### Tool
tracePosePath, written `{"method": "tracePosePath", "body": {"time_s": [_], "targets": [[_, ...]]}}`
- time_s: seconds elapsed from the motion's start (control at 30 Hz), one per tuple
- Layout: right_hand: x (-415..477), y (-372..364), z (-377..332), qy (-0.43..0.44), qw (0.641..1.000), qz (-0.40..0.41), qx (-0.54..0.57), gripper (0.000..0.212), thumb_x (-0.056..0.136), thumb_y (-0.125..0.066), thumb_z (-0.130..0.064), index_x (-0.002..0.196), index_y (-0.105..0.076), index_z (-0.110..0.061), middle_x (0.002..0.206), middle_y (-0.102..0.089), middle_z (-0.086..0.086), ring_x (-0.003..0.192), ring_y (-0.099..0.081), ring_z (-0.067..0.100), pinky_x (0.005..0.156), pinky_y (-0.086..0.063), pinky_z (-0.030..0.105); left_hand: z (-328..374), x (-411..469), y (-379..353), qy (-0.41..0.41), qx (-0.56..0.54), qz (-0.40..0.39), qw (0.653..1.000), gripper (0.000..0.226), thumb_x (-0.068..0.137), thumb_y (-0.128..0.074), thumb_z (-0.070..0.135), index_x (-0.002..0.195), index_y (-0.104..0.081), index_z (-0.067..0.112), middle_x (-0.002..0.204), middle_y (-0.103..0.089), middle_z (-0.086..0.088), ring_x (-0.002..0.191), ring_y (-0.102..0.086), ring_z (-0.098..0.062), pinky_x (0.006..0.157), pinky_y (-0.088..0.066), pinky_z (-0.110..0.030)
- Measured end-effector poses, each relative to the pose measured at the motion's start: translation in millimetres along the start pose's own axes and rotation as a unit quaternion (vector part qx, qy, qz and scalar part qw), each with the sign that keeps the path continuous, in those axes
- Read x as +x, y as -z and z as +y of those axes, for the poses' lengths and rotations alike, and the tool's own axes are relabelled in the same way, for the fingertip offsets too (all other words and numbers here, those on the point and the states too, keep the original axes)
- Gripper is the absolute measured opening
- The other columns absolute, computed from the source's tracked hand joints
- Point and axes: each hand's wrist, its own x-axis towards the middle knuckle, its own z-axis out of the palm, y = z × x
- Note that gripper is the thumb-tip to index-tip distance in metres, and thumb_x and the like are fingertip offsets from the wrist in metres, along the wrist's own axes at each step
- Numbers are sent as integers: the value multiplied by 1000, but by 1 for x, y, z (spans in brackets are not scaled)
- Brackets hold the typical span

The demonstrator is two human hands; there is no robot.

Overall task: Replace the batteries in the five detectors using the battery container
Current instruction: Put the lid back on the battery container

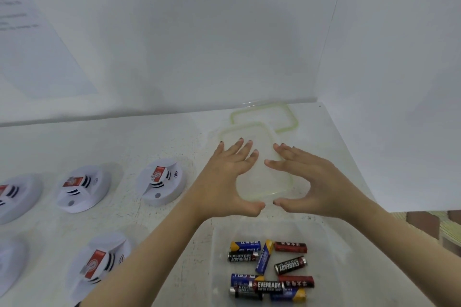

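Left hand (pixel 230 177): above the nearer lid, fingers spread wide and straight, thumb curled inward at the lid's near edge; nothing gripped, contact with the lid not clear.
Right hand (pixel 309 182): mirrored beside the left, fingers fanned over the lid's right half, thumb tip close to the left thumb; nothing clasped.
Nearer lid (pixel 254 132): clear plastic with a pale green rim, flat on the table, partly hidden beneath both hands.
Farther lid (pixel 287 113): same kind, flat near the back wall, its near corner overlapped by the nearer lid.
Battery container (pixel 324 237): clear open tub at the near right, just below the wrists, uncovered.
Batteries (pixel 268 269): loose heap on the tub floor, blue-and-yellow, black and red cells lying crosswise, some lettered EVEREADY.
Detectors: five round white units on the left of the table, well apart from the tub; back row nearest the hands (pixel 161 180), next (pixel 82 188), far left one cut by the frame (pixel 17 194); front row (pixel 99 264) and a partial one at the edge (pixel 10 264).
Detector fronts: red labels and black vent slots on those fully seen.
Table (pixel 154 137): white, speckled and scuffed.
Paper sheet (pixel 37 45): on the left wall, print blurred.
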Motion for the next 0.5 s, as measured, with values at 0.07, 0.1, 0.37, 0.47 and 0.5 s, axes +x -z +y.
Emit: {"method": "tracePosePath", "body": {"time_s": [0.07,0.1,0.37,0.47,0.5], "targets": [[-1,-6,0,34,998,41,-33,63,72,-65,-52,128,-58,-22,141,-46,8,133,-41,15,108,-37,29,1,0,-3,-8,8,14,1000,104,58,-50,64,147,-29,16,149,-5,12,141,4,0,109,21,-16],[-2,-8,1,52,996,52,-51,62,73,-65,-50,126,-60,-18,138,-49,12,129,-46,20,103,-42,32,1,-1,-5,-10,4,17,1000,103,58,-50,63,147,-31,14,149,-7,11,142,2,-2,110,20,-18],[7,11,6,26,999,39,17,45,91,-43,-54,125,-59,-29,141,-47,-5,133,-39,5,113,-29,33,-11,-2,19,22,-96,-95,991,96,59,-64,36,147,-25,32,151,-3,25,137,8,16,115,16,-26],[14,16,13,18,999,-28,-18,52,82,-46,-43,134,-45,-42,154,-23,-6,144,-10,4,118,-3,30,-18,0,35,27,-69,-125,989,90,68,-57,1,141,-27,44,157,-7,18,139,10,9,113,19,-32],[15,17,14,14,998,-49,-34,54,81,-47,-45,135,-40,-46,155,-20,-7,145,-6,3,118,0,31,-20,0,37,35,-35,-107,993,91,71,-49,-12,140,-29,44,158,-9,14,139,8,7,113,18,-31]]}}
